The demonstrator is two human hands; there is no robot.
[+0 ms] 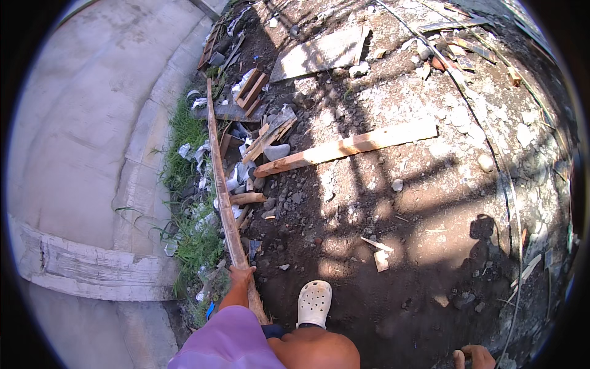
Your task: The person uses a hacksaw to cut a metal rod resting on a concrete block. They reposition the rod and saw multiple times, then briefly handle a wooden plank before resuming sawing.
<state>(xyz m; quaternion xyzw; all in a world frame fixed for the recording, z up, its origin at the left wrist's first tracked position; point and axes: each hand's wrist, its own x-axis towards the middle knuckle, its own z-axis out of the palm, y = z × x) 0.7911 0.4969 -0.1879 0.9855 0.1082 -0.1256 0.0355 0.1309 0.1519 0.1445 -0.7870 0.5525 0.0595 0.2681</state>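
My left hand grips the near part of a long, narrow wooden board. From beside my leg, the board stretches far ahead along the grassy strip, its far end near the rubble. At the lower right edge, my right hand hangs apart from the board, loosely curled with its fingers separated. Nothing shows in its visible part; the rest is cut off by the frame. A second plank lies across the dirt ahead. Broken wood pieces and a reddish-brown wooden frame are heaped beside the held board.
A concrete walkway with a raised curb runs along the left, edged by grass. A flat sheet lies farther ahead. Stones, wood scraps and a long cable lie to the right. My pale clog stands on dark soil.
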